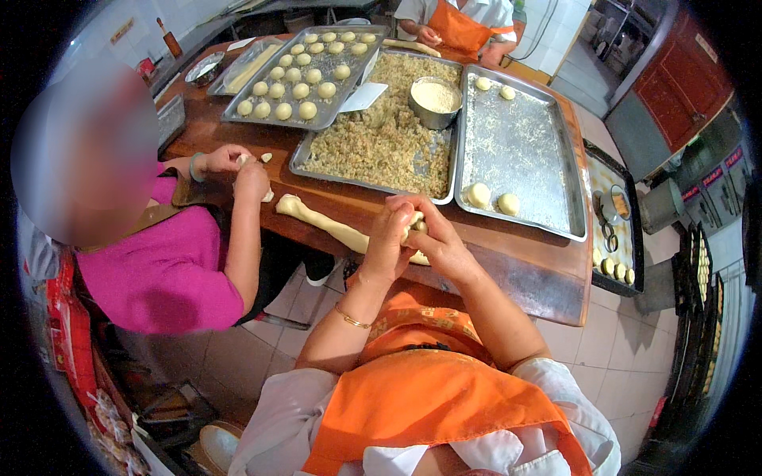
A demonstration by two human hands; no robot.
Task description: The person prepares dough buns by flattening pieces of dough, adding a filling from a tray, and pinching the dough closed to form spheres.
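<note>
My left hand [386, 238] and my right hand [446, 244] meet over the table's near edge, fingers curled round a small piece of pale dough [413, 228]. Much of that piece is hidden by the fingers. Just below and left of them a long dough roll [327, 225] lies on the wooden table. Beyond my hands is a metal tray of crumbly brown filling [373, 163], with a round metal bowl [435, 115] of pale crumbs or powder standing on it. To the right, a floury tray [528, 151] carries several round dough balls [479, 195].
At the far left a tray [230, 117] holds rows of dough balls. A co-worker in a pink top [171, 274] handles dough close on my left; another, in an orange apron [460, 30], stands across the table. A black baking tray [633, 238] with a pan sits beyond the right edge.
</note>
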